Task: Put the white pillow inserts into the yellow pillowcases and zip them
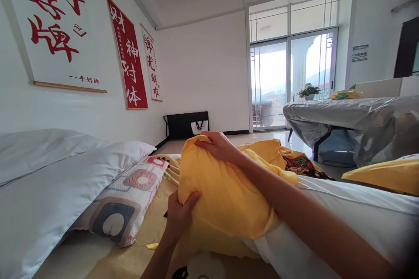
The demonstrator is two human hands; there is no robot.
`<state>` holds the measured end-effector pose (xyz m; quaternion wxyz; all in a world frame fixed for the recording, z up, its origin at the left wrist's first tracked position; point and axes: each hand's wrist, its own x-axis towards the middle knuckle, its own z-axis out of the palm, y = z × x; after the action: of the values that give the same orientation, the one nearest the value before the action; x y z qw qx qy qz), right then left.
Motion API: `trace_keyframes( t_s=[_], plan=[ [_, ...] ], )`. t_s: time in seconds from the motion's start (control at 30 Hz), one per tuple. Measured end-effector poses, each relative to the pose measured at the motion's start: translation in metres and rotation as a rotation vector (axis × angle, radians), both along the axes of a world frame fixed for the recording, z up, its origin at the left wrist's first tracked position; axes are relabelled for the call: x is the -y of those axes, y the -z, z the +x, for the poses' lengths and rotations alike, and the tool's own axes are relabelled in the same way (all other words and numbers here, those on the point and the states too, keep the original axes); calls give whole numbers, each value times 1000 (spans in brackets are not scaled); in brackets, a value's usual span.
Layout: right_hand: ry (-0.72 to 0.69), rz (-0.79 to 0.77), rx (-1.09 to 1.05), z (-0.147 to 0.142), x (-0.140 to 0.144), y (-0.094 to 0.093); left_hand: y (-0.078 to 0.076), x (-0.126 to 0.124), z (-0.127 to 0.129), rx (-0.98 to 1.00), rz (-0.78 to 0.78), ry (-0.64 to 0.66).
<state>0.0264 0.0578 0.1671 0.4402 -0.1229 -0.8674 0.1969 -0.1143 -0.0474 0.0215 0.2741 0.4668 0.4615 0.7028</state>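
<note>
white walls (203, 65) | 3 calligraphy scrolls (129, 52) | bright glass balcony door (291, 83) | covered table (327, 111)

Cased pillow (225, 187) between hands; patterned pillow (126, 202) left; covered table (330, 113) behind right.

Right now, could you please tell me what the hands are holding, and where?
Both hold the yellow pillowcase: the left hand grips its lower edge, the right hand its top edge.

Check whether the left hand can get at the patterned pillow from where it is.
Probably yes: the left hand grips the yellow cover, and the patterned pillow lies just beside it, nothing between.
</note>
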Motion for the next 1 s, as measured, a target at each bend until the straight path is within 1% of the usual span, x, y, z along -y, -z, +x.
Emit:
trace_keyframes(
  t_s=[0.1, 0.17, 0.23, 0.27, 0.33, 0.4, 0.5, 0.57, 0.6, 0.63, 0.7, 0.77, 0.83, 0.9, 1.0],
  plan=[
    [-76, -135, 85, 2, 2, -5, 6, 0, -10, 59, 33, 77],
    [-112, -201, 122, 2, 4, -8, 7, 0, -16, 49, 56, 78],
    [-137, -200, 147, 0, 9, -11, 3, 1, -18, -3, 60, 43],
    [-134, -168, 153, -2, 12, -13, -1, 2, -17, -34, 59, 23],
    [-76, -37, 153, -8, 21, -17, -13, 8, -12, -84, 62, -20],
    [34, 145, 168, -14, 31, -20, -29, 14, -3, -100, 55, -71],
    [189, 425, 280, -20, 42, -23, -52, 19, 9, -109, -2, -117],
    [276, 599, 373, -20, 41, -23, -63, 19, 12, -100, -39, -85],
    [320, 672, 404, -19, 39, -22, -66, 18, 11, -78, -44, -47],
    [358, 726, 420, -17, 36, -21, -68, 17, 10, -46, -45, 4],
    [411, 771, 424, -14, 30, -19, -70, 15, 6, 20, -38, 119],
    [433, 751, 425, -11, 27, -18, -69, 14, 2, 65, -28, 186],
    [420, 676, 422, -9, 26, -18, -68, 12, -2, 79, -33, 183],
    [390, 554, 399, -7, 28, -19, -66, 10, -5, 56, -33, 112],
    [321, 367, 325, -6, 32, -24, -64, 8, -11, -65, -17, -52]
  ],
)
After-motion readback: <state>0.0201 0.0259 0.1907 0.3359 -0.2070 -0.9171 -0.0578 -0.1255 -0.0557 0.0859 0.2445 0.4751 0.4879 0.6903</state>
